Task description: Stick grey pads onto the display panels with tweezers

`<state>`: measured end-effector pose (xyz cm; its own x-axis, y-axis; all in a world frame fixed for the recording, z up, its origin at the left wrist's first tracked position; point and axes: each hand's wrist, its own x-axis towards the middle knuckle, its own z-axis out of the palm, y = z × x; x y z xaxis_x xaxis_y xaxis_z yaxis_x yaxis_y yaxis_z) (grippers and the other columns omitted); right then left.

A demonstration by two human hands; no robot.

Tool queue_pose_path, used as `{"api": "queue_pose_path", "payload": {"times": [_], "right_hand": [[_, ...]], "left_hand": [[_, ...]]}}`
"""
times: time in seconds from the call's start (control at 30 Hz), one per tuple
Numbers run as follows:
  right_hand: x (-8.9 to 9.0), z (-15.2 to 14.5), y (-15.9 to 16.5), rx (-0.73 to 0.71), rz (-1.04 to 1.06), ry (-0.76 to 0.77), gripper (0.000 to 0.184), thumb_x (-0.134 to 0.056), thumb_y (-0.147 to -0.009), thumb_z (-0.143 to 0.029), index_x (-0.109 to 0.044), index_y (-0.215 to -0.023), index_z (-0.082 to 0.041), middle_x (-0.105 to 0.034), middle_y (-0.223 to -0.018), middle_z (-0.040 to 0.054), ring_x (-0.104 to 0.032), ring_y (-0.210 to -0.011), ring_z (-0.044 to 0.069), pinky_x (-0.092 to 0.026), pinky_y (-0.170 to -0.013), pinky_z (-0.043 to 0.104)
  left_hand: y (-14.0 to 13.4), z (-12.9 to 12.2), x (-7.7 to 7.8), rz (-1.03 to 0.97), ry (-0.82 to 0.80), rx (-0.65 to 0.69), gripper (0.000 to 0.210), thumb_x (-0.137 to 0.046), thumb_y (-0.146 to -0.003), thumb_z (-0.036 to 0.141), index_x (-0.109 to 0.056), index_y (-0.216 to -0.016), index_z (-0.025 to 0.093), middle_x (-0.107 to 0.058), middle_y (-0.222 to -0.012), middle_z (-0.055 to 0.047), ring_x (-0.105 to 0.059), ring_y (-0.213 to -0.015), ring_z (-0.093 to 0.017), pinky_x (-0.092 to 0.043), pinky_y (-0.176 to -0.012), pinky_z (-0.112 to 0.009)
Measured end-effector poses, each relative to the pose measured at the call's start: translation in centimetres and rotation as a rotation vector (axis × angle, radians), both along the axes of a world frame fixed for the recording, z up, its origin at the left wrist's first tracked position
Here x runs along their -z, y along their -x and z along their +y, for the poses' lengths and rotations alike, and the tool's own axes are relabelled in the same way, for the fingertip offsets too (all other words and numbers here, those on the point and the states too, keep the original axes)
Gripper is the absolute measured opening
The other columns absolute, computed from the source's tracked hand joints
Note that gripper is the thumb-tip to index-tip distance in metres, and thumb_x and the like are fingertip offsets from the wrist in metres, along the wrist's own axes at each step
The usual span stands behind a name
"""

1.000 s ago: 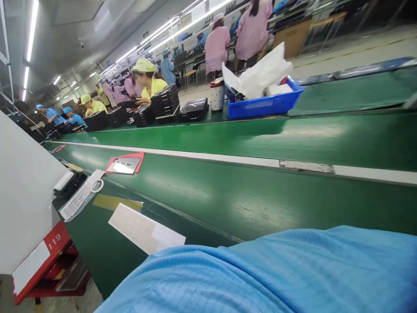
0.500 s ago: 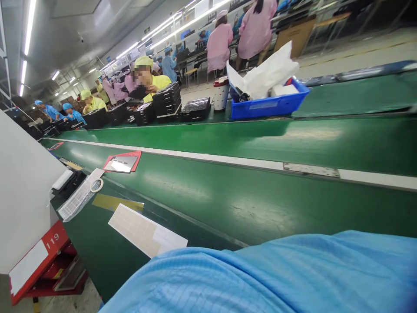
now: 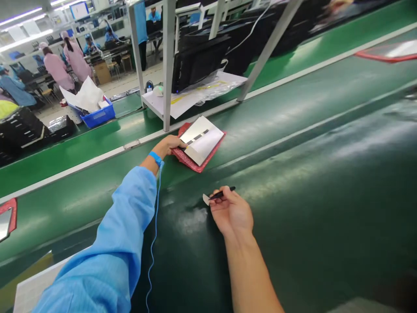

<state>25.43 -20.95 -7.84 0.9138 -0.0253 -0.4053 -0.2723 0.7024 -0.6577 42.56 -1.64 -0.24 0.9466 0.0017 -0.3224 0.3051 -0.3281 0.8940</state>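
My left hand (image 3: 171, 143), with a blue wrist strap (image 3: 156, 158) and its cord, is closed on the left edge of a flat silvery panel (image 3: 205, 138). Beneath the panel lies a red bubble-wrap bag (image 3: 199, 168), on the green conveyor belt. Dark rectangles run in a row across the panel's face. Nearer to me, my right hand (image 3: 233, 213) pinches a slim black pen-like tool (image 3: 223, 193). A small whitish piece (image 3: 206, 199), perhaps a sticker, shows at the tool's tip by my fingertips. My right hand is apart from the panel.
A metal frame post (image 3: 167, 65) rises behind the panel, beside a shelf (image 3: 224, 80) with plastic sheeting and a black monitor (image 3: 198, 61). A blue bin (image 3: 99, 116) stands back left. Another panel on red wrap (image 3: 395, 51) lies far right. A white sheet (image 3: 39, 278) is at lower left.
The view has swung to the right. Both my hands are now visible, the left on the panel and the right with the black tool; earlier only a blue sleeve showed.
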Motion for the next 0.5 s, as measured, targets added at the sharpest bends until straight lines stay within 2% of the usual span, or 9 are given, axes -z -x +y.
{"api": "queue_pose_path", "payload": {"times": [0.1,0.2,0.27,0.33,0.5], "right_hand": [[-0.9,0.2,-0.3,0.03,0.032,-0.067,0.034,-0.081,-0.073,-0.028,-0.051,-0.083,-0.015,-0.057,-0.072,-0.0009,-0.056,-0.06,0.009,-0.046,-0.051,0.017],[-1.8,0.0,-0.4,0.055,0.06,-0.114,0.024,-0.073,-0.081,-0.022,-0.05,-0.081,-0.015,-0.056,-0.072,-0.0004,-0.056,-0.059,0.009,-0.045,-0.05,0.018],[-2.3,-0.4,-0.5,0.073,0.077,-0.141,0.018,-0.066,-0.086,-0.019,-0.049,-0.081,-0.015,-0.056,-0.071,-0.0004,-0.055,-0.058,0.009,-0.044,-0.05,0.018],[-2.7,-0.6,-0.5,0.094,0.095,-0.161,0.015,-0.058,-0.092,-0.017,-0.049,-0.08,-0.015,-0.054,-0.07,-0.0005,-0.054,-0.057,0.009,-0.042,-0.05,0.018],[-3.7,-0.9,-0.4,0.163,0.132,-0.169,0.026,-0.037,-0.103,-0.02,-0.047,-0.079,-0.015,-0.05,-0.067,-0.0005,-0.051,-0.053,0.01,-0.037,-0.049,0.02]], "left_hand": [[2.8,2.1,-1.0,0.022,0.162,-0.068,0.019,-0.069,-0.099,0.027,-0.066,-0.11,0.011,-0.069,-0.097,-0.004,-0.069,-0.082,-0.015,-0.062,-0.075,-0.031],[7.8,3.5,-2.1,-0.045,0.328,-0.145,0.022,-0.076,-0.089,0.014,-0.067,-0.108,0.01,-0.072,-0.093,-0.005,-0.071,-0.082,-0.016,-0.062,-0.079,-0.033],[12.2,3.9,-2.7,-0.094,0.428,-0.2,0.033,-0.081,-0.077,0.007,-0.069,-0.107,0.01,-0.074,-0.095,-0.007,-0.072,-0.084,-0.017,-0.062,-0.084,-0.033],[17.1,4.0,-3.2,-0.122,0.508,-0.259,0.042,-0.085,-0.068,0.007,-0.07,-0.107,0.011,-0.075,-0.097,-0.008,-0.073,-0.086,-0.019,-0.061,-0.086,-0.034],[30.0,3.4,-3.2,-0.084,0.642,-0.434,0.056,-0.094,-0.059,0.018,-0.072,-0.111,0.014,-0.076,-0.102,-0.008,-0.073,-0.087,-0.021,-0.062,-0.083,-0.035]]}}
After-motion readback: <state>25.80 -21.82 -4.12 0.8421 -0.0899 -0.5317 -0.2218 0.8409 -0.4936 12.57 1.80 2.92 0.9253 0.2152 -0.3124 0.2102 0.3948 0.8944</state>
